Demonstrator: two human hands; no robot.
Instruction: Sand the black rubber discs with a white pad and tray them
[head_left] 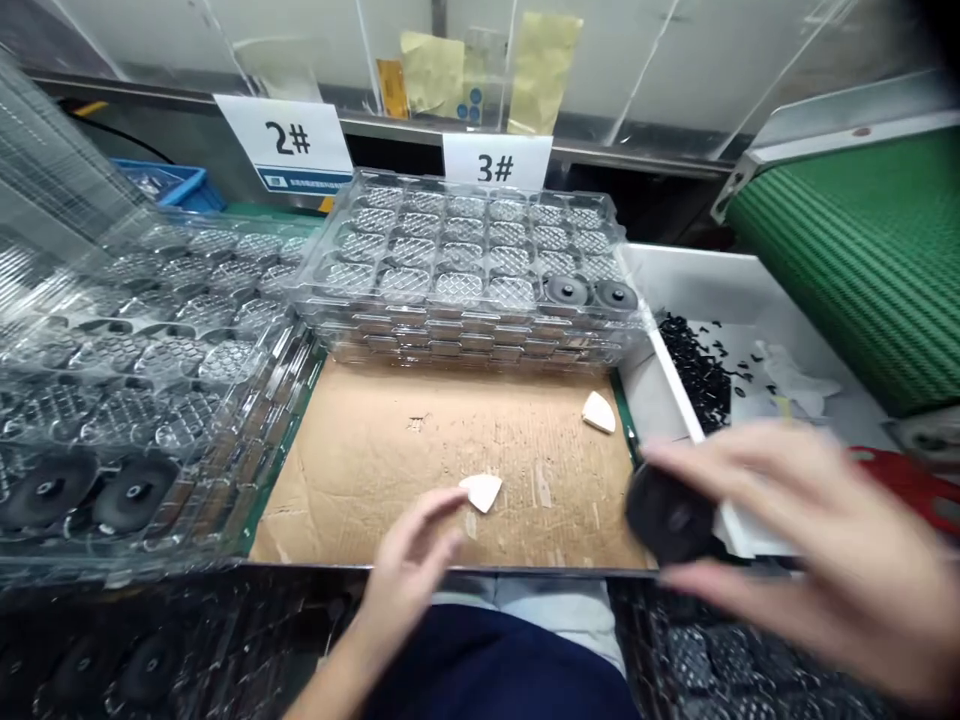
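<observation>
Fingertip-pinched in my right hand (795, 545), the black disc (666, 515) could slip; my open left hand (409, 560) touches a white wedge (481, 491).

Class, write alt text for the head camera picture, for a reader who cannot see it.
The right hand grips a black disc at the right edge of a cardboard sheet, while the left hand reaches to a white wedge on it. Behind stand stacked clear trays, two discs in the top one, and a white bin of black parts.
</observation>
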